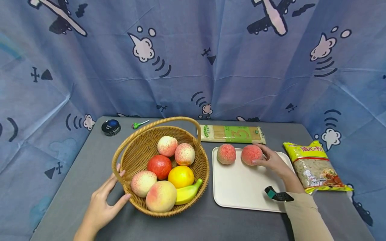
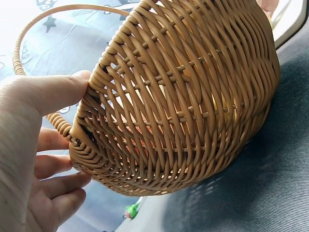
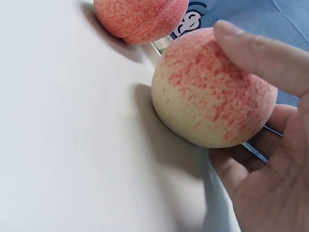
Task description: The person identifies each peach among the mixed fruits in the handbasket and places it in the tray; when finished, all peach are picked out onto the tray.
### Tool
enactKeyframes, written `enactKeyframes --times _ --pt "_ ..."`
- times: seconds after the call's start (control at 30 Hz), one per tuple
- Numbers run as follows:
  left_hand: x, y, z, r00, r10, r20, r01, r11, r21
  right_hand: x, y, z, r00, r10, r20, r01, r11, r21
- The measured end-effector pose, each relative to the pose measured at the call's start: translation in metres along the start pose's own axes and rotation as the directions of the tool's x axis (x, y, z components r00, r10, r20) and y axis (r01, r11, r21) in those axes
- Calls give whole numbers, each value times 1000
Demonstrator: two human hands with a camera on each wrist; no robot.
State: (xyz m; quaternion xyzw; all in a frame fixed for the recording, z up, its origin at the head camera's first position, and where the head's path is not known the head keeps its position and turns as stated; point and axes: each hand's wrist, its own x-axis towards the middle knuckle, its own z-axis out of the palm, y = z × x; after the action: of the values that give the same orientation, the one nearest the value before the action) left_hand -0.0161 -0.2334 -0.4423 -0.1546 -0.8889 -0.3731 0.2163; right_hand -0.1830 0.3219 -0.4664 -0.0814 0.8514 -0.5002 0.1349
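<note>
At the left, a wicker basket with a tall handle holds peaches, among them a large yellowish peach, plus a red round fruit, an orange-yellow fruit and a banana. My left hand holds the basket's left rim at the handle's foot, thumb and fingers spread to either side of it, as the left wrist view shows. With my right hand I grip a red-speckled peach between thumb and fingers, over the back of the white tray. A second peach sits on the tray beside it.
A pack of noodles lies behind the tray, and a yellow bag of pasta is to its right. Beyond the basket are a round black container and a small green object. A blue patterned curtain hangs behind the table.
</note>
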Motion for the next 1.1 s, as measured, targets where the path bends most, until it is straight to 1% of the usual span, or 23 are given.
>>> enactKeyframes --times 0.27,0.37,0.5,0.67,0.77,0.93,1.1 --pt "0 1 0 1000 13 -6 -13 1000 6 2 4 2 1000 1 16 -1 1000 -16" --pt "0 1 0 1000 16 -10 -16 1000 11 3 6 2 1000 12 11 -12 1000 7" --pt "0 2 0 1000 8 -7 -8 1000 8 3 7 2 1000 4 6 -4 1000 29" --pt "0 1 0 1000 -1 -6 1 1000 -11 1 6 2 999 -43 -10 44 998 48" --pt "1 0 0 1000 5 -10 -5 1000 -18 -1 2 3 994 -91 -54 94 994 53" --pt "1 2 -1 1000 -14 0 14 1000 -17 -5 -10 3 976 -183 -122 187 982 24" --pt "1 2 -1 1000 -23 6 24 1000 -13 -10 -23 4 957 -252 -141 255 967 10"
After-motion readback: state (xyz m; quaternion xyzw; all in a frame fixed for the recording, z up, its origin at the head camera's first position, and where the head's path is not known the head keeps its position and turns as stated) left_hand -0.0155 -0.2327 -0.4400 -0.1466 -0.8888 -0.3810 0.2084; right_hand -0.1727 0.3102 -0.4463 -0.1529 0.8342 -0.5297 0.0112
